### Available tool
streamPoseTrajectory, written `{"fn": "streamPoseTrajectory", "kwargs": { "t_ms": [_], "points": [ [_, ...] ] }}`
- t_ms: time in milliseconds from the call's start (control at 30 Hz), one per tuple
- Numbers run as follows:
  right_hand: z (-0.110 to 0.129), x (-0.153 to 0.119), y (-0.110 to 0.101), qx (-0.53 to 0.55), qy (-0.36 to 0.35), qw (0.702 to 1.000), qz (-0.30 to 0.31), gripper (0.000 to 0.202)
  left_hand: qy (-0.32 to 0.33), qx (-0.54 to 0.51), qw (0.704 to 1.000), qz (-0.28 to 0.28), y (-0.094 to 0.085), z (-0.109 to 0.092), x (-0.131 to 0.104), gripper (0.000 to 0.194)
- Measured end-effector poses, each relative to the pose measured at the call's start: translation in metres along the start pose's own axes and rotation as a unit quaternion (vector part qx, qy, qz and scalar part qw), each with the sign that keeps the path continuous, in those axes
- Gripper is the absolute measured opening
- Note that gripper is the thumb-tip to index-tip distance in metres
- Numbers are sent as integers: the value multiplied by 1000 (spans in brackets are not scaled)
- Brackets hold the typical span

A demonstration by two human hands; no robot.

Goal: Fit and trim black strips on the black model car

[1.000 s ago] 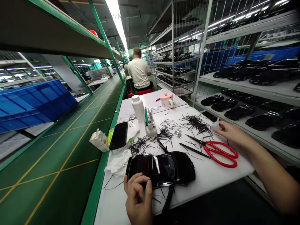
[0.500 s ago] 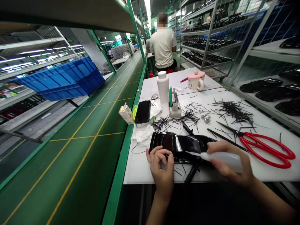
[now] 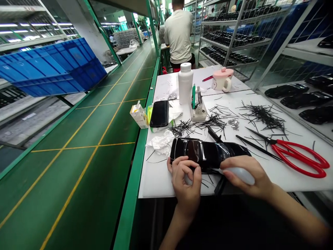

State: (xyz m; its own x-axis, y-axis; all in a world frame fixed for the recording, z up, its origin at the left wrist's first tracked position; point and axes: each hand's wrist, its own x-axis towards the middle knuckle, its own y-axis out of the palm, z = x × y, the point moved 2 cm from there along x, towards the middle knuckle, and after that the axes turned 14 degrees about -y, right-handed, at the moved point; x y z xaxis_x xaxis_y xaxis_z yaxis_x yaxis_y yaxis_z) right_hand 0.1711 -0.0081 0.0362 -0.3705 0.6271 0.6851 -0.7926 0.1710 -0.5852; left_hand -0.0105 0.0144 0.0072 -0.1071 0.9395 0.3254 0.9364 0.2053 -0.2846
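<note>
A: Gripping a black model car (image 3: 208, 154) at the near edge of a white table (image 3: 260, 118), low in the middle of the frame, a worker steadies it with the left hand (image 3: 186, 177) and holds a small whitish bottle (image 3: 240, 174) in the right hand (image 3: 247, 177).

B: How do the grips stand?

A: Left fingers curled in, thumb and fingertips pinched at the car's near left corner. Right fingers wrapped around the bottle, closed on it, its tip toward the car's lower edge.

B: And the lie of the car?

A: Long axis across the frame, left to right, just above both hands. The left hand touches its left end; the right sits under its right half, the bottle just beside the body. A black strip (image 3: 220, 185) hangs over the table edge between the hands.

B: Around it?

A: Red scissors (image 3: 299, 158) to the right, well apart; loose black rods (image 3: 262, 116) scattered above; a crumpled tissue (image 3: 162, 143) at left; a phone (image 3: 159, 114) face down, a white jar (image 3: 185, 83) and a pink cup (image 3: 222, 79) farther up. A person in a pale shirt (image 3: 179, 33) stands at top centre, back turned. Black car shells (image 3: 307, 100) fill the shelves at right.

B: Any writing?

A: None readable; the small carton (image 3: 139, 116) beside the phone carries print too small to make out.
</note>
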Motion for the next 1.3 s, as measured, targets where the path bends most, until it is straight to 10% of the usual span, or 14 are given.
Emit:
{"fn": "streamPoseTrajectory", "kwargs": {
  "t_ms": [1300],
  "points": [
    [0,-5,-1,-22,-4,1000,1,8,-13,-2,1000,23,-3,0,-2,30]
  ]
}}
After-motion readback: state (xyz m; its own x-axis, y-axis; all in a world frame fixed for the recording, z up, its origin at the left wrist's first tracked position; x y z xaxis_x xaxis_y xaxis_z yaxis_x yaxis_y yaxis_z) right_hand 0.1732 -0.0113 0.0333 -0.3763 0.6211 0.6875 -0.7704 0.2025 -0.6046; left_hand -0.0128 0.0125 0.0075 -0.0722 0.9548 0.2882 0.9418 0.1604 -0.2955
